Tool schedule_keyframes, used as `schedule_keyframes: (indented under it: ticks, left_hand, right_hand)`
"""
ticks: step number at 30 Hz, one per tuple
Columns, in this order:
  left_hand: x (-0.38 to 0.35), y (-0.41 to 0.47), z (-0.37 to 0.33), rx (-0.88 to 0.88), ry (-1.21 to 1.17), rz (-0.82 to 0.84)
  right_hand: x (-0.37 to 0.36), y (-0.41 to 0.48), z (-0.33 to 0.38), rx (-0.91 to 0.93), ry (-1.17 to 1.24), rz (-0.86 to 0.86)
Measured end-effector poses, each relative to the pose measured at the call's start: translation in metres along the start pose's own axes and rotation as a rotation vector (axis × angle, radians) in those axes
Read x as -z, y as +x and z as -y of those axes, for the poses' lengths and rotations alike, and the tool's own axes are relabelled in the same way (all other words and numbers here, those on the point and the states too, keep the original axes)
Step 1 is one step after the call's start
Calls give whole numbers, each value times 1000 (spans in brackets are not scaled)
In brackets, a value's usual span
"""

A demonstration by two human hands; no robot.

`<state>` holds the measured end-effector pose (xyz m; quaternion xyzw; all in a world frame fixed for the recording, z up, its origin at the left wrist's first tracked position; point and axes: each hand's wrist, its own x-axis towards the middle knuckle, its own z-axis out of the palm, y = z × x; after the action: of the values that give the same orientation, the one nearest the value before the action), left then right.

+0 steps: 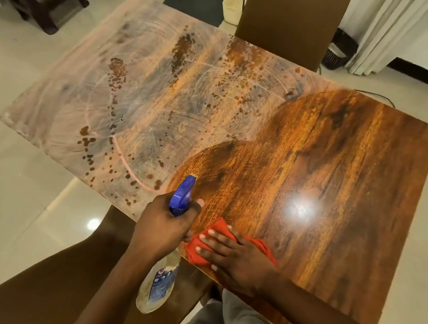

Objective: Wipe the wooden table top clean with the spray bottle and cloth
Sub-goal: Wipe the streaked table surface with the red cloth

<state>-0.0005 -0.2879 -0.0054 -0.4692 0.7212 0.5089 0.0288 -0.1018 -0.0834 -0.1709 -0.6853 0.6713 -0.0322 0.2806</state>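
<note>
Red cloth [252, 241], soft and limp, is pressed flat under the open right hand [236, 259] at the wooden table top's [339, 176] near edge; beside it, the light plastic spray bottle [163, 273], best taken at the neck, is gripped by the left hand [161, 227].

The cloth [216, 242] lies on the table [339, 176] at its near edge; a chair [295, 15] stands behind the table.

Left hand [161, 227]: fingers closed in a fist-like grip, knuckles up, forearm extending from lower left. Right hand [232, 259]: palm down, fingers [209, 234] spread and flat, pointing left; forearm enters from lower right. The two hands nearly touch.
</note>
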Motion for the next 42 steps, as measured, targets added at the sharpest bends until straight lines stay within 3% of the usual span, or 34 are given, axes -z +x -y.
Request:
schedule_keyframes:
  ticks: [12, 21, 26, 32, 38, 42]
  left_hand:
    - [-20, 39, -30, -94, 101, 47]
    - [-31, 69, -60, -144, 106, 62]
    - [-30, 86, -78, -164, 74, 47]
    - [-28, 105, -95, -173, 98, 28]
    - [-36, 118, -109, -183, 146, -20]
    - [-46, 125, -114, -192, 163, -1]
  right_hand:
    - [50, -93, -170, -715, 135, -224]
    - [140, -4, -272, -973, 257, -399]
    - [170, 84, -276, -795, 193, -304]
    - [156, 149, -205, -459, 34, -204]
    - [110, 132, -124, -150, 32, -171]
    - [83, 88, -110, -51, -5, -205]
